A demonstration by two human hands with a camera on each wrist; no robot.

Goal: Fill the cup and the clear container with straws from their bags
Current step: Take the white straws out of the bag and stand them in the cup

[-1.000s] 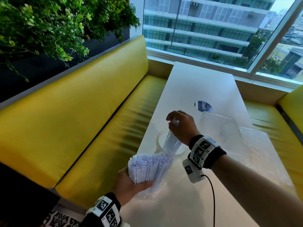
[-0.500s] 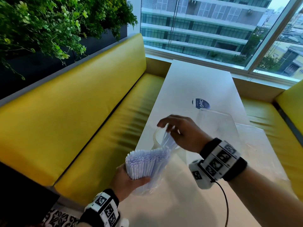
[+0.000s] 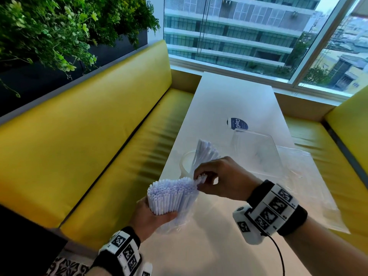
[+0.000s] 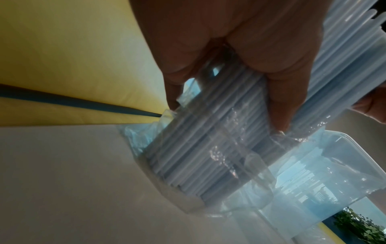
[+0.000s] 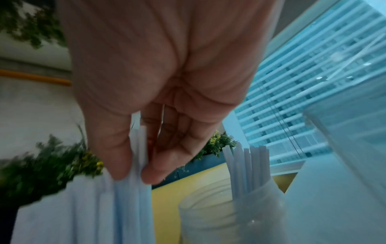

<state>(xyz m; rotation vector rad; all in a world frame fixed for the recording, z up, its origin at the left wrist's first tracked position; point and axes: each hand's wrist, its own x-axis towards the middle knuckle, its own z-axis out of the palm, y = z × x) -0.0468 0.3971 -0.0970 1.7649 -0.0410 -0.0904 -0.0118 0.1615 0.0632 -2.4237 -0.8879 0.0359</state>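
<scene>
My left hand (image 3: 153, 216) grips a thick bundle of pale straws (image 3: 171, 194) still sheathed in its clear bag (image 4: 188, 173), tilted above the near part of the white table (image 3: 229, 96). My right hand (image 3: 201, 181) pinches the tips of a few straws (image 5: 141, 148) at the bundle's right edge, between thumb and fingers. Just beyond stands the translucent cup (image 3: 186, 162) (image 5: 219, 214) with several straws (image 3: 205, 152) leaning in it. The clear container (image 3: 256, 152) stands to the cup's right; its inside is hard to read.
A flat clear plastic bag (image 3: 310, 182) lies on the table right of the container. A dark blue round sticker (image 3: 237, 123) marks the tabletop farther back. Yellow benches (image 3: 99, 136) flank the table on both sides, and a window runs along the far end.
My right hand left the cup, where it had set straws down, and came back to the bundle, now pinching a few straw tips. The left hand kept holding the bundle.
</scene>
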